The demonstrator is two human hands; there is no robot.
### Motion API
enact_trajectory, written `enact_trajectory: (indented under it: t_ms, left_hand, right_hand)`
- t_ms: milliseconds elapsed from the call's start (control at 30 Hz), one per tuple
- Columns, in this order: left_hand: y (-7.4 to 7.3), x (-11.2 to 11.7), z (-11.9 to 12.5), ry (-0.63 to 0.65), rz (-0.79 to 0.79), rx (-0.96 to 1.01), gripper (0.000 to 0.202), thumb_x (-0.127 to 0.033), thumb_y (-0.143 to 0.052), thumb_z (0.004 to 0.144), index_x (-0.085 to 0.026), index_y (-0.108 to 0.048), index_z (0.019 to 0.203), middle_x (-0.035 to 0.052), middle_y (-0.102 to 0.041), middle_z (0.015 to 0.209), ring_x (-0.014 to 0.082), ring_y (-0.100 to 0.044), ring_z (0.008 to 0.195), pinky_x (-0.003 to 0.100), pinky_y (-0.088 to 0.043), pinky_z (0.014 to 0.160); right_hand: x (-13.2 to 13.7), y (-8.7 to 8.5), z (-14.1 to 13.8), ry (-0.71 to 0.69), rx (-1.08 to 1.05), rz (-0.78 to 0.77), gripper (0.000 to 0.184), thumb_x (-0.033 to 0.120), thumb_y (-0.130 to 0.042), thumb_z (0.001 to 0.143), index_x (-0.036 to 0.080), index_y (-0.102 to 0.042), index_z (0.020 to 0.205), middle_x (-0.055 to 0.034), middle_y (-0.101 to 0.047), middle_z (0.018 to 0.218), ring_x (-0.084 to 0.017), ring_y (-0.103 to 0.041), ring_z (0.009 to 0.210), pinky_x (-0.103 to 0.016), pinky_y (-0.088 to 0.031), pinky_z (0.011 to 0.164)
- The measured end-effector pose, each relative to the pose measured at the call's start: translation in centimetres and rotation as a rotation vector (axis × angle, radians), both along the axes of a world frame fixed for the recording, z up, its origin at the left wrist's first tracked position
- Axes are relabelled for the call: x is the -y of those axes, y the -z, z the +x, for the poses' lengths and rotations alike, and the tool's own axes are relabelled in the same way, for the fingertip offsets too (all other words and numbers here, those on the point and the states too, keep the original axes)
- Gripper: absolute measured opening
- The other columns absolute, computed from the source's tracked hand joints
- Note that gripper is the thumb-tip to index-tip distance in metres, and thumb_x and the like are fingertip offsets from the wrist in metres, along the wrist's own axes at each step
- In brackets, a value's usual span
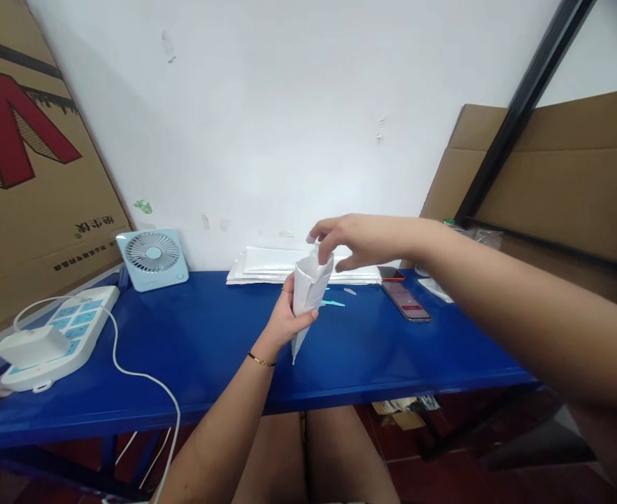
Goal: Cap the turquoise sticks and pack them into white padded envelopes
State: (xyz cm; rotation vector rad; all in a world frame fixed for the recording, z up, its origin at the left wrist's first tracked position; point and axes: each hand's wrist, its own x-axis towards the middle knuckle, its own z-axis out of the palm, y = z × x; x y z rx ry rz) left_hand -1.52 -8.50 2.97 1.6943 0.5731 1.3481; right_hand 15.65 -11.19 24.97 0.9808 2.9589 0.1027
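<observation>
A white bubble mailer [308, 290] stands upright above the front half of the blue table, its mouth upward and spread. My left hand [286, 318] is closed round its lower side, thumb in front. At the mouth is my right hand [343, 241], palm down, its fingers bent and apart, the fingertips close to the rim. Whether they touch the rim or something white inside cannot be made out. Behind lies a stack of flat white mailers [266, 262] against the wall. Light-blue scraps [334, 303] rest on the table just past the held mailer.
On the blue table [214, 350], a small fan [154, 259] and a power strip [82, 325] with a plugged-in white charger [33, 346] stand at left. Its cable [140, 376] hangs over the front edge. A phone [407, 301] lies at right. Cardboard [40, 210] leans at left.
</observation>
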Motion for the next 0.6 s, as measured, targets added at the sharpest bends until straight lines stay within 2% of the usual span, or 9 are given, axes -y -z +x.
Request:
enact_trajectory:
  t_ms: [67, 133, 200, 267, 333, 433, 500, 533, 600]
  left_hand:
    - [-0.5, 0.2, -0.1, -0.002, -0.01, 0.0, 0.083, -0.037, -0.067, 0.069, -0.02, -0.024, 0.138, 0.0108, -0.046, 0.13, 0.025, -0.05, 0.111, 0.037, -0.043, 0.091]
    - [-1.4, 0.5, 0.1, -0.032, -0.015, 0.03, 0.078, -0.039, -0.066, 0.072, -0.021, -0.027, 0.137, 0.0109, -0.047, 0.131, 0.0242, -0.05, 0.113, 0.036, -0.044, 0.092]
    - [-2.5, 1.0, 0.4, -0.038, -0.021, 0.096, 0.065, -0.039, -0.064, 0.075, -0.021, -0.036, 0.131, 0.0101, -0.051, 0.127, 0.022, -0.052, 0.112, 0.034, -0.044, 0.092]
    - [-3.3, 1.6, 0.8, -0.02, -0.041, 0.168, 0.044, -0.037, -0.063, 0.077, -0.019, -0.049, 0.115, 0.0083, -0.059, 0.114, 0.019, -0.057, 0.103, 0.032, -0.045, 0.089]
    - [-3.8, 2.2, 1.2, -0.023, -0.07, 0.208, 0.029, -0.036, -0.064, 0.078, -0.017, -0.056, 0.098, 0.0053, -0.064, 0.096, 0.0161, -0.06, 0.089, 0.029, -0.047, 0.082]
    - [-4.0, 3.0, 1.4, -0.084, -0.081, 0.22, 0.022, -0.034, -0.064, 0.078, -0.016, -0.058, 0.09, 0.0027, -0.064, 0.087, 0.014, -0.059, 0.08, 0.026, -0.047, 0.075]
    - [-4.1, 3.2, 1.4, -0.129, -0.043, 0.206, 0.02, -0.033, -0.064, 0.078, -0.016, -0.059, 0.088, 0.0023, -0.064, 0.085, 0.0142, -0.058, 0.08, 0.026, -0.046, 0.074]
    - [-4.2, 3.1, 1.3, -0.148, -0.015, 0.186, 0.02, -0.033, -0.064, 0.078, -0.016, -0.059, 0.087, 0.0021, -0.063, 0.084, 0.0143, -0.058, 0.079, 0.026, -0.046, 0.074]
    - [-4.6, 2.7, 1.1, -0.187, 0.043, 0.123, 0.019, -0.033, -0.063, 0.078, -0.016, -0.059, 0.086, 0.0021, -0.063, 0.081, 0.0146, -0.058, 0.077, 0.027, -0.046, 0.074]
  right_hand:
    - [-0.3, 0.3, -0.3, -0.014, -0.033, 0.024, 0.023, 0.034, -0.059, 0.08, 0.017, -0.068, 0.091, -0.0075, -0.051, 0.124, -0.021, -0.053, 0.102, -0.034, -0.042, 0.084]
    - [-0.4, 0.3, -0.5, -0.015, -0.087, 0.001, 0.029, 0.04, -0.054, 0.083, 0.016, -0.066, 0.091, -0.0062, -0.056, 0.113, -0.018, -0.054, 0.093, -0.031, -0.042, 0.078]
    - [-0.3, 0.2, -0.6, 0.012, -0.129, -0.045, 0.031, 0.043, -0.049, 0.087, 0.016, -0.064, 0.091, -0.0036, -0.06, 0.097, -0.015, -0.054, 0.082, -0.028, -0.041, 0.072]
    - [-0.3, 0.7, -0.4, 0.046, -0.175, -0.067, 0.031, 0.043, -0.046, 0.088, 0.016, -0.061, 0.094, -0.0025, -0.061, 0.089, -0.014, -0.053, 0.076, -0.026, -0.04, 0.069]
    - [-0.1, 1.8, -0.1, 0.08, -0.27, -0.007, 0.033, 0.043, -0.047, 0.088, 0.017, -0.056, 0.105, -0.0047, -0.06, 0.098, -0.015, -0.053, 0.079, -0.027, -0.04, 0.069]
    - [0.7, 3.8, 0.3, 0.117, -0.37, 0.265, 0.046, 0.048, -0.048, 0.086, 0.018, -0.047, 0.121, -0.0111, -0.051, 0.121, -0.021, -0.053, 0.093, -0.032, -0.04, 0.076]
    - [1.4, 4.9, 0.4, 0.096, -0.27, 0.416, 0.049, 0.054, -0.046, 0.084, 0.017, -0.053, 0.115, -0.0133, -0.05, 0.122, -0.025, -0.052, 0.099, -0.036, -0.037, 0.08]
    - [1.6, 5.3, 0.4, 0.09, -0.19, 0.438, 0.048, 0.055, -0.045, 0.084, 0.016, -0.058, 0.107, -0.0133, -0.055, 0.115, -0.026, -0.052, 0.098, -0.037, -0.036, 0.08]
    - [1.8, 5.6, 0.2, 0.129, -0.06, 0.371, 0.043, 0.052, -0.042, 0.087, 0.015, -0.063, 0.086, -0.0103, -0.063, 0.089, -0.022, -0.056, 0.084, -0.033, -0.037, 0.072]
